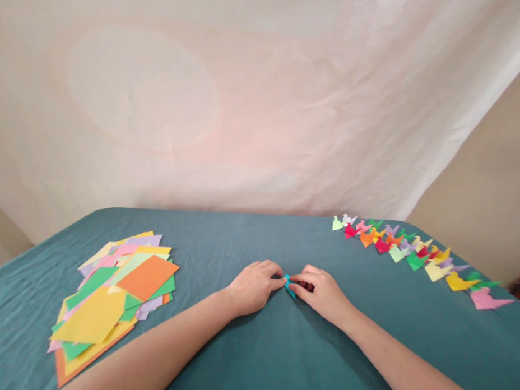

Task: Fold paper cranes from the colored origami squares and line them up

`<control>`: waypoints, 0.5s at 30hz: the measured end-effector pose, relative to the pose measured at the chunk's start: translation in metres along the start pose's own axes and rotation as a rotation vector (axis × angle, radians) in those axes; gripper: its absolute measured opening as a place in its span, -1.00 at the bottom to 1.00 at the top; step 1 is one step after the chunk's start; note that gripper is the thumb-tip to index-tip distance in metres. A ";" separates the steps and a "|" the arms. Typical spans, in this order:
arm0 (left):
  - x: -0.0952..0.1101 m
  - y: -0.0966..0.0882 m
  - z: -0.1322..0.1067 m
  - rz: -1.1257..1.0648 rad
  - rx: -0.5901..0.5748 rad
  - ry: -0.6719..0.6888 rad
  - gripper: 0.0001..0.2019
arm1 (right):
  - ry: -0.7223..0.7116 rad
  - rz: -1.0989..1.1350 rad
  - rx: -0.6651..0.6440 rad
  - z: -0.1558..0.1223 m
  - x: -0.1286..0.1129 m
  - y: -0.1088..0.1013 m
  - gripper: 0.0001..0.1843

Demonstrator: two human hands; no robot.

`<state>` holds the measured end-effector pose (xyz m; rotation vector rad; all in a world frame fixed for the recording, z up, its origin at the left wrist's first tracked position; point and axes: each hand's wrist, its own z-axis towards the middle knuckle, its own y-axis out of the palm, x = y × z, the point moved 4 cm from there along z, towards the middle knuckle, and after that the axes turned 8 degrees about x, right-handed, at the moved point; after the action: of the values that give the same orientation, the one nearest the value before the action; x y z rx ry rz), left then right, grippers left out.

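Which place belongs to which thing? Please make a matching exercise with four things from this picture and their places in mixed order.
Things
1. small blue paper
2. pile of flat coloured sheets
3. row of folded paper figures
4. cream cloth

Places
a. along the far right of the table
b. hanging behind the table
c. pinched between the left hand and the right hand
d. on the left side of the table

Pairs: 1-c, 2-d, 3-a, 4-b
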<state>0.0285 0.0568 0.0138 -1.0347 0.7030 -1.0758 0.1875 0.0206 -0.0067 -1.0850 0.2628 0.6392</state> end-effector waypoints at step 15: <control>0.012 -0.006 0.004 0.069 -0.051 0.054 -0.79 | 0.029 0.026 -0.114 0.005 0.002 0.000 -0.71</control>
<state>0.0342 0.0459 0.0210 -1.0206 0.8077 -1.0334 0.1885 0.0262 -0.0055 -1.2024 0.2682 0.6688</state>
